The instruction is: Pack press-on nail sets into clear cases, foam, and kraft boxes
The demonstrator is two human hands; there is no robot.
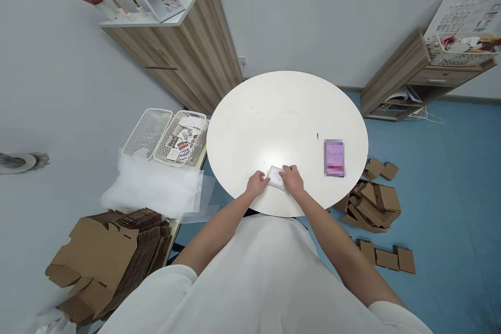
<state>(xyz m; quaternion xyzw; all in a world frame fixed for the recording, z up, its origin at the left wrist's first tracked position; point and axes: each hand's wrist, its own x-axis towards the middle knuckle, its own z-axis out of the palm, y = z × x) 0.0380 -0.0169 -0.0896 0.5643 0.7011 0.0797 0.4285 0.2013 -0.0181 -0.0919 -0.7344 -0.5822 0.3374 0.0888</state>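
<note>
Near the front edge of the white oval table [285,109], a small white wrapped packet [276,177] lies between my two hands. My left hand [257,183] pinches its left edge with closed fingers. On the packet's right side, my right hand [292,178] grips the edge with thumb and fingers. The wrapping looks translucent, and what is inside it cannot be made out. A pink-purple rectangular item [334,157], blurred in the picture, lies farther right on the table.
White baskets [180,138], one holding cards, stand at the left beside white foam sheets [156,185] and stacked flat cardboard [105,250]. Small cardboard boxes [371,203] lie on the blue floor at the right. Wooden cabinets [195,36] stand behind.
</note>
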